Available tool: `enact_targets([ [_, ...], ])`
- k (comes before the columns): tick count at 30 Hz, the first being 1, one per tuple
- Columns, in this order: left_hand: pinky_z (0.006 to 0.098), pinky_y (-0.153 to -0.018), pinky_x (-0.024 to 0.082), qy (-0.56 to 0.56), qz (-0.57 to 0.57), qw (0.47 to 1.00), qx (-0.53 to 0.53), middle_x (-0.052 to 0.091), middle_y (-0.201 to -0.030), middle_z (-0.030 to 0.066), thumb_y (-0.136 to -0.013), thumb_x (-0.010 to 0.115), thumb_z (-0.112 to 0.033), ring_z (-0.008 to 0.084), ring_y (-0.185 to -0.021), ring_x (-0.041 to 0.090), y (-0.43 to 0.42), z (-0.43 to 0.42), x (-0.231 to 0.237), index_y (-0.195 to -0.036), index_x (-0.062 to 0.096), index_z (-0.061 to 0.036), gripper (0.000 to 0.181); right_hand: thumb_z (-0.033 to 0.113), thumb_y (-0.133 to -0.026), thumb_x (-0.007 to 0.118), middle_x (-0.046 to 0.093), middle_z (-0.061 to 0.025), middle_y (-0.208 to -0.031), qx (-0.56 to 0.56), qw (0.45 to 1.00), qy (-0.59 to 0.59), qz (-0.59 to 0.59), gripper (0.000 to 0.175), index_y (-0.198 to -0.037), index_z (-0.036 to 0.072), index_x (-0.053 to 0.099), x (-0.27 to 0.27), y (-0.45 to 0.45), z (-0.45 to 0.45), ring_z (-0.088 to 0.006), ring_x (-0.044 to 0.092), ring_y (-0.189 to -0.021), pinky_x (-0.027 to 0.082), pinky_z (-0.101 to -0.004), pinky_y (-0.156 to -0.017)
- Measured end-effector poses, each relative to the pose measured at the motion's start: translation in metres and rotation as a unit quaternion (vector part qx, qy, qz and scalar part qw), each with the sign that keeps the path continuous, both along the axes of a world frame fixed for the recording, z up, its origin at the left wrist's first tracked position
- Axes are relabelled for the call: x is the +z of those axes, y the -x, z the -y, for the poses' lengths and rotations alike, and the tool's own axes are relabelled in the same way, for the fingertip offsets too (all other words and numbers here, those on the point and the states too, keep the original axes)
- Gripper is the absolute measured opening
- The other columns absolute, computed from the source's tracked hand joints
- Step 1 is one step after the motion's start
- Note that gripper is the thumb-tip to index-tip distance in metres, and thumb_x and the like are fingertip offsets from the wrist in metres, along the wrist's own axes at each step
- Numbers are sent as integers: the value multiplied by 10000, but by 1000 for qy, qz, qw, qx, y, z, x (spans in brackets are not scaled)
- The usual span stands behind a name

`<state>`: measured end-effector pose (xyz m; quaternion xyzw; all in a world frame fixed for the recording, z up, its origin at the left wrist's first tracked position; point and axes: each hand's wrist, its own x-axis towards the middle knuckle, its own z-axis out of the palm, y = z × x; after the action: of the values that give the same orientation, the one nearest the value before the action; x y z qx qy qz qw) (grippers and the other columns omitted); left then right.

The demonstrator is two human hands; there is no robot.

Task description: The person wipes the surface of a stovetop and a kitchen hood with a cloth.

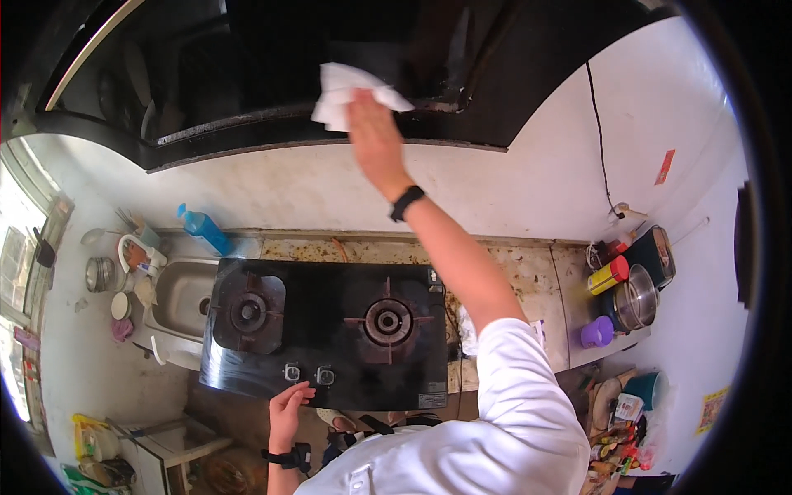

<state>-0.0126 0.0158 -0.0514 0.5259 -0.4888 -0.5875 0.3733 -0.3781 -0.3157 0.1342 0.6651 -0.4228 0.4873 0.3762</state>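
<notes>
My right hand (pixel 375 139) is raised and presses a white wipe (pixel 334 102), paper or cloth, flat against the lower front of a black glossy range hood (pixel 278 68). The hand looks slightly blurred. Low in the view, my left hand (pixel 289 405) hangs by the front edge of the black gas cooktop (pixel 315 297), just below its two knobs (pixel 308 374). Nothing is in that hand, and its fingers are loosely bent with the thumb apart. Two burners with pan supports, the left (pixel 249 311) and the right (pixel 388 320), carry no pots.
Left of the cooktop are a steel sink (pixel 179 297) and a blue pump bottle (pixel 204 232). To the right stand a purple cup (pixel 598 332), a yellow canister (pixel 608 276) and metal pots (pixel 637 297). A black cord (pixel 597 130) hangs down the wall.
</notes>
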Motion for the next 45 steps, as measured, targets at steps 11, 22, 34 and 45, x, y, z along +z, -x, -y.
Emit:
enact_targets([
  [11, 288, -858, 526, -29, -14, 999, -23, 747, -1048, 125, -998, 539, -99, 176, -962, 690, -9, 3, 2, -1183, 695, 37, 279, 81, -909, 616, 700, -116, -1120, -115, 992, -29, -48, 273, -1170, 29, 677, -1, 70, -32, -289, 663, -1017, 534, -406, -851],
  [22, 276, -866, 514, 6, 17, 999, -34, 744, -1065, 113, -1002, 537, -91, 151, -974, 673, -22, 18, 22, -1200, 688, 35, 280, -4, -913, 539, 517, -263, -1394, -37, 988, 58, 141, 420, -1327, -75, 539, -19, -93, 51, -389, 575, -1206, 479, -486, -1006],
  [34, 276, -862, 512, -4, 22, 998, -59, 745, -1055, 110, -999, 547, -103, 147, -967, 670, -19, 27, 13, -1195, 690, 40, 282, 60, -962, 567, 595, -134, -1365, -50, 996, 36, 66, 232, -1182, 4, 617, -1, 10, -11, -308, 514, -1337, 390, -477, -1112],
  [45, 270, -854, 511, 0, 51, 999, -18, 754, -1031, 101, -997, 535, -98, 140, -945, 677, -36, 28, 20, -1136, 711, 53, 271, 7, -884, 553, 487, -251, -1458, 51, 991, 67, 104, 468, -1346, -61, 527, -17, -158, 75, -416, 434, -1393, 361, -519, -1146],
])
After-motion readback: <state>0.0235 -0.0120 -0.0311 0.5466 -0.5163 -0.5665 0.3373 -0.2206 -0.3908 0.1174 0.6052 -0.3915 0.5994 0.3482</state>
